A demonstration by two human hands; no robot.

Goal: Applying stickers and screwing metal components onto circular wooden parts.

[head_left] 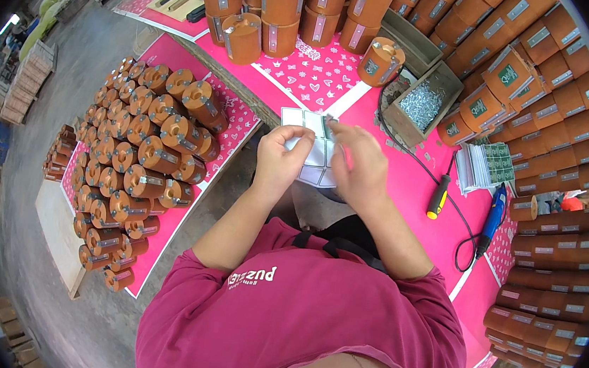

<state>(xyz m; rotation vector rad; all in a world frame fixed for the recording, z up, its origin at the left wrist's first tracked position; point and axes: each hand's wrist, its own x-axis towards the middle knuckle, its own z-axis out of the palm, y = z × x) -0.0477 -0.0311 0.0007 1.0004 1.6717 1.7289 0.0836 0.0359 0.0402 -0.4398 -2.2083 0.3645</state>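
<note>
L hand [279, 158] pinching white, grid-lined paper sheet [314, 175]; R hand [363, 166] by its small green label [327, 124], can't tell grip. Prob. peeling; next needs sheet steady, clean lift.

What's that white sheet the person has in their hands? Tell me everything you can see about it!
The white sheet looks thin and smooth, like paper, with dark lines dividing it into rectangular boxes. A small green patch shows at its far right, by the fingertips of the right hand. It's held in front of the body, close to the pink-covered table. The left hand pinches its left side; the right hand covers part of its right side, so its exact grip is unclear.
</note>
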